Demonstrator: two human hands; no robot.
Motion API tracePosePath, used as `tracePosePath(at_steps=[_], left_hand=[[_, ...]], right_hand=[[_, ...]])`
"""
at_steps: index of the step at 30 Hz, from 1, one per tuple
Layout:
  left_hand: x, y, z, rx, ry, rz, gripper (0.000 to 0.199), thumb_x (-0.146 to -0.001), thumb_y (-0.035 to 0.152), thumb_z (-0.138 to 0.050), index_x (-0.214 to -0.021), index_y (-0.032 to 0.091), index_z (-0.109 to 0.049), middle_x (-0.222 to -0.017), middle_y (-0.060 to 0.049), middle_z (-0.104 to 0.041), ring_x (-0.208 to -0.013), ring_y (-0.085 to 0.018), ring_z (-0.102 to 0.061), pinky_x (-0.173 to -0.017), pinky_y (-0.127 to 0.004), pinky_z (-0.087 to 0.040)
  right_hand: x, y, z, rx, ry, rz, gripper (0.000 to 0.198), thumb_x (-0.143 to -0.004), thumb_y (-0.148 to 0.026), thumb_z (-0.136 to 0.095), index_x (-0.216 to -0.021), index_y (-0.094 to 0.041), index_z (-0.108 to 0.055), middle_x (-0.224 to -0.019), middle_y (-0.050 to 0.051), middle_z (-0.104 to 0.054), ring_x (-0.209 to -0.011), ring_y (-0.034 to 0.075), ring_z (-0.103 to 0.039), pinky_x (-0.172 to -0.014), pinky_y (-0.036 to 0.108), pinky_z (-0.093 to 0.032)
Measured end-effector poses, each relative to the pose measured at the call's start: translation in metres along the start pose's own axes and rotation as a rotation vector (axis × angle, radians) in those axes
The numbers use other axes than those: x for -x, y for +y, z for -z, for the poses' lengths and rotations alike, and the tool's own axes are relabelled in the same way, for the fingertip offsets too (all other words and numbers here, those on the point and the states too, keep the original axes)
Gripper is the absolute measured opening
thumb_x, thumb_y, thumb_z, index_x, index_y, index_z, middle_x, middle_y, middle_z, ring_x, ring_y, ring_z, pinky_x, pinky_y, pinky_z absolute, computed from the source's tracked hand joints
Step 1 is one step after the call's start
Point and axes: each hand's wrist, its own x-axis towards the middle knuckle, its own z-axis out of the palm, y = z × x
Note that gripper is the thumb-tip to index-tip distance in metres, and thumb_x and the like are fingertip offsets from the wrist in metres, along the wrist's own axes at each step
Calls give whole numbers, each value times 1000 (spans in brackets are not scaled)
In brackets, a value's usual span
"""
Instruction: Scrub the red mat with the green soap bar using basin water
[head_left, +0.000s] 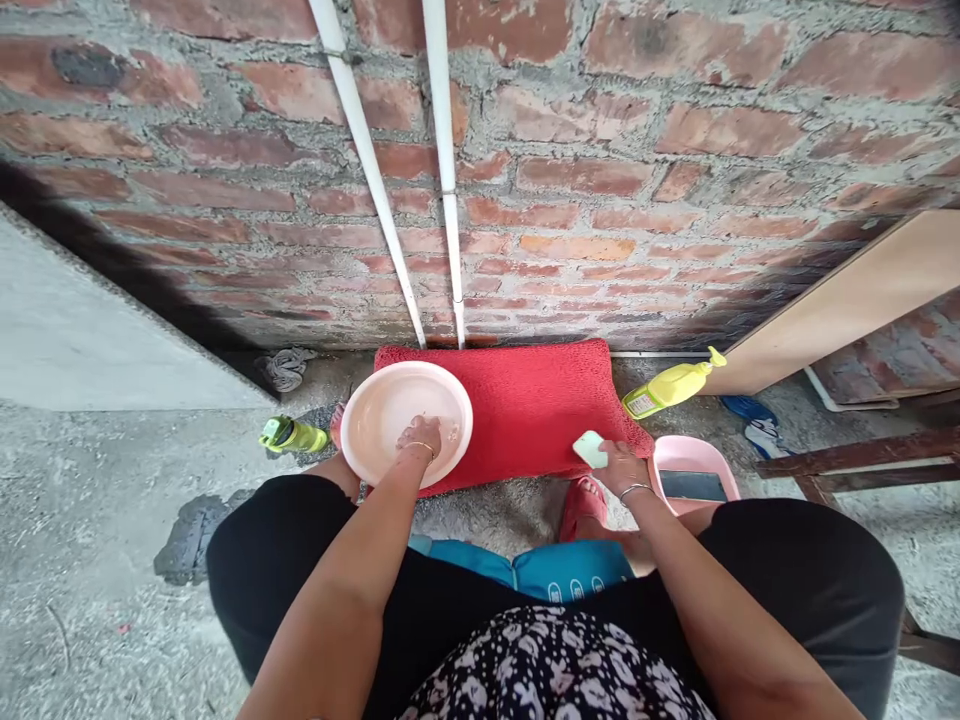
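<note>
My left hand [420, 434] reaches into a pale pink basin [358, 395] that looks to hold some water. Its fingers point down, bent and slightly apart, with nothing seen in them. The basin stands on the left part of a low support covered with red cloth [525, 400]. At the cloth's front right edge, my right hand [622, 466] is closed on a pale green block [590, 449] with rounded corners, which could be a sponge or a bar of soap. The block's near end is hidden by my fingers.
A yellow pump bottle [670, 388] tilts beside the cloth's right end. Near it is a small pink tub [694, 455] with a dark flat thing inside. A yellow-green bottle [294, 435] is left of the basin. Behind rise a brick wall [585, 175] and white pipes [448, 190].
</note>
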Motion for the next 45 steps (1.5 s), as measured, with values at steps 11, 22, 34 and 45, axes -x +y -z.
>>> tracePosePath(at_steps=[11, 22, 34, 45], left_hand=[[5, -14, 9, 42, -31, -14, 50, -87, 22, -28, -133, 37, -41, -136, -10, -39, -118, -32, -48, -91, -54, -43], [-6, -13, 5, 42, -20, -27, 49, -88, 22, -26, -134, 32, -42, -136, -13, -41, -117, -29, -50, -92, -49, -45], [2, -23, 10, 33, 14, 0, 48, -87, 22, -25, -131, 30, -45, -133, -14, -41, -117, -29, -49, -90, -49, -45], [-14, -16, 1, -16, -45, 67, 87, -73, 57, -53, -146, 36, -11, -155, -17, -4, -135, -49, -18, -91, -66, -36]], right_hand=[[35, -187, -34, 276, -98, 1119, 28, -84, -22, -49, -110, -23, -59, -116, 11, -55, -104, 25, -47, -91, 43, -31], [-15, 23, 5, 427, -232, 656, 24, -77, -7, -54, -89, -21, -69, -116, 13, -59, -106, 26, -51, -96, 45, -28], [-5, -138, 11, 33, -139, 465, 46, -68, -34, -65, -112, -27, -57, -107, 4, -51, -92, 19, -51, -78, 29, -34], [-44, -90, 4, -89, -63, 328, 49, -70, -28, -64, -118, -23, -54, -112, 6, -50, -98, 19, -50, -86, 31, -35]])
